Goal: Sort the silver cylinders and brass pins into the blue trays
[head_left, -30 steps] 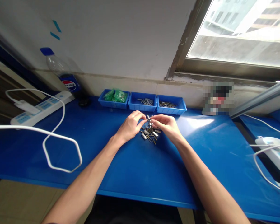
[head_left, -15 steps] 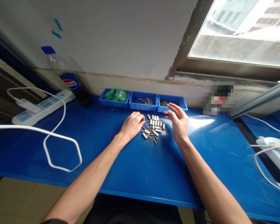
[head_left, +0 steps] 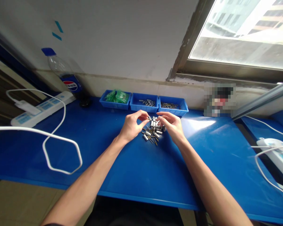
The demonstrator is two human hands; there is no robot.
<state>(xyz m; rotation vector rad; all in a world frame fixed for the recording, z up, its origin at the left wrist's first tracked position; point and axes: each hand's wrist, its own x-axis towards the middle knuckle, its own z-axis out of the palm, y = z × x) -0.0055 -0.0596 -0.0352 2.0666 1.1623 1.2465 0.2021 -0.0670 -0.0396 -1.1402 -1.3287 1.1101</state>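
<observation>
A small heap of silver metal cylinders and thin brass pins (head_left: 154, 131) lies on the blue table (head_left: 141, 169). My left hand (head_left: 132, 125) hovers at the heap's left edge, thumb and forefinger pinched on a small part too tiny to name. My right hand (head_left: 171, 125) is at the heap's right edge, fingers curled, its fingertips pinching toward the left hand over the cylinders. The two hands' fingertips are almost touching above the heap.
Three blue bins stand at the wall: green bags (head_left: 116, 98), silver cylinders (head_left: 144, 103), brass pins (head_left: 173, 106). A Pepsi bottle (head_left: 66, 78) and a power strip (head_left: 41, 107) with white cable (head_left: 61, 147) lie left. Another power strip (head_left: 275, 153) sits right.
My right hand, open and lifted near the pin bin half a second ago, has come back down to the heap and pinched. My left hand rose slightly to meet it.
</observation>
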